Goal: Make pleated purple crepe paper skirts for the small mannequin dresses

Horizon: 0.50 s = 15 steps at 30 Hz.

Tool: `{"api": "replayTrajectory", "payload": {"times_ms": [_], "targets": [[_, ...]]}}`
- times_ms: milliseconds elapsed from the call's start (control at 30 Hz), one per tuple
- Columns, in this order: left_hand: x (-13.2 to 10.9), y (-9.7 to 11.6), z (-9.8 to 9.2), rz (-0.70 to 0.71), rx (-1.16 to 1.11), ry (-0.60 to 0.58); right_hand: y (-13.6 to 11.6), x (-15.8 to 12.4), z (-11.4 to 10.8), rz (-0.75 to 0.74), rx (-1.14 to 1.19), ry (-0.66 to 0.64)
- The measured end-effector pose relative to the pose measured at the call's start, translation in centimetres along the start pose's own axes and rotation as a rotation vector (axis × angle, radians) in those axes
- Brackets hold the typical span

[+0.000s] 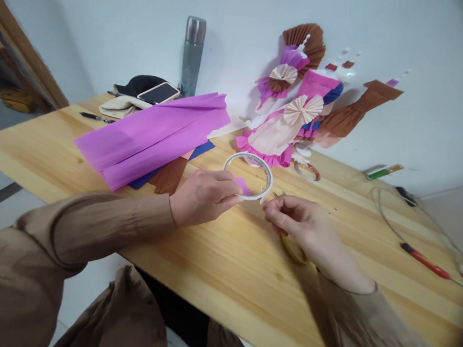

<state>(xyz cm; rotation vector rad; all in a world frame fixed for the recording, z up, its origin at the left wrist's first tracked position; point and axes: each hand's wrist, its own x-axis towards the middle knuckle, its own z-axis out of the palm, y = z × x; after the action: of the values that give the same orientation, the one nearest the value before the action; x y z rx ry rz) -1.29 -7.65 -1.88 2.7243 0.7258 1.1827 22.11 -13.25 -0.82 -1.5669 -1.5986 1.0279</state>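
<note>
My left hand (208, 195) grips a nearly used-up roll of tape (269, 171) by its near edge, holding it above the wooden table. The fingers of my right hand (302, 219) are pinched together just right of the roll, at what looks like the loose end of the tape (263, 199). Below my right hand lie scissors with a yellow handle (293, 250), partly hidden by the palm; their tips show beyond the fingers. A small purple paper piece (242, 185) shows through the ring of the roll.
A large purple crepe sheet (154, 135) lies at left over blue and brown paper (169, 176). Paper dresses (277, 131) lean against the wall. A flask (193, 58), a phone (159, 92) and a pen (96, 117) are behind. At right is a red-handled corded tool (425, 260).
</note>
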Motion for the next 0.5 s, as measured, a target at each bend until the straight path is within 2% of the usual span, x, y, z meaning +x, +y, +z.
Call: {"api": "replayTrajectory", "payload": {"times_ms": [133,267,367,500], "targets": [[-0.2,-0.1,0.1,0.089,0.139,0.019,-0.8,-0.5,1.4,0.024,0.21,0.024],[-0.4,0.1,0.2,0.142,0.186,0.051,-1.2,-0.3,2.8,0.096,0.413,0.076],[-0.4,0.2,0.3,0.136,0.166,0.047,-1.5,-0.2,3.2,0.145,0.523,0.107],[-0.3,0.3,0.4,0.088,0.085,0.024,-1.8,-0.2,3.2,0.16,0.588,0.08]]}}
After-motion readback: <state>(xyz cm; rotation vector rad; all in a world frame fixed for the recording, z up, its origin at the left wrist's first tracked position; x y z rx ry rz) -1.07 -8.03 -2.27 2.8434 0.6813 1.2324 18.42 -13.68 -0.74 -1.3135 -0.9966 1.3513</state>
